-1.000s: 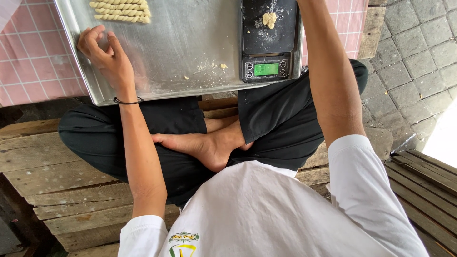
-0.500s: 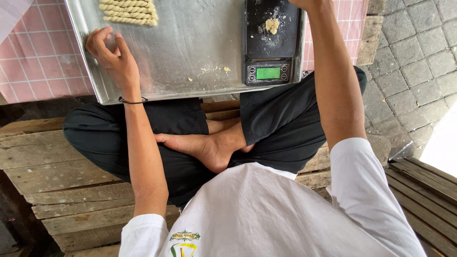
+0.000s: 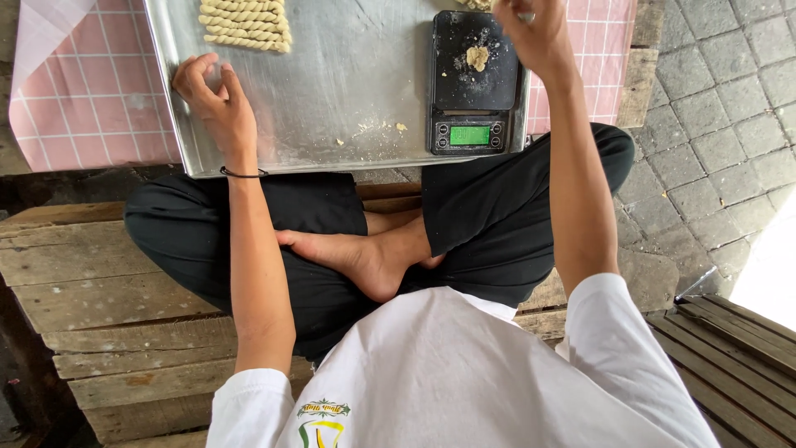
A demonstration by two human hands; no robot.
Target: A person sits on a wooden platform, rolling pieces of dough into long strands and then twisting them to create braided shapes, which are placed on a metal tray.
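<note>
Left hand (image 3: 217, 108), fingers curled, steadies the metal tray (image 3: 348, 91); right hand (image 3: 535, 33) pinches above dough (image 3: 477, 56) on the scale (image 3: 474, 83), contents unclear.

One metal tray (image 3: 365, 91), one black scale (image 3: 474, 83), one dough lump (image 3: 477, 57)

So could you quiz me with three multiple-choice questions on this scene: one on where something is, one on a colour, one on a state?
1. Where does the small lump of dough lie?
A. on the black scale
B. on the wooden boards
C. on the pink cloth

2. What colour is the scale's lit screen?
A. red
B. green
C. blue

3. How does the left hand sit?
A. flat on the stone paving
B. gripping the scale
C. fingers curled, on the metal tray

Answers: 1 A, the lump sits on the scale's dark top. 2 B, the screen glows green. 3 C, the hand rests near the tray's left edge.
</note>
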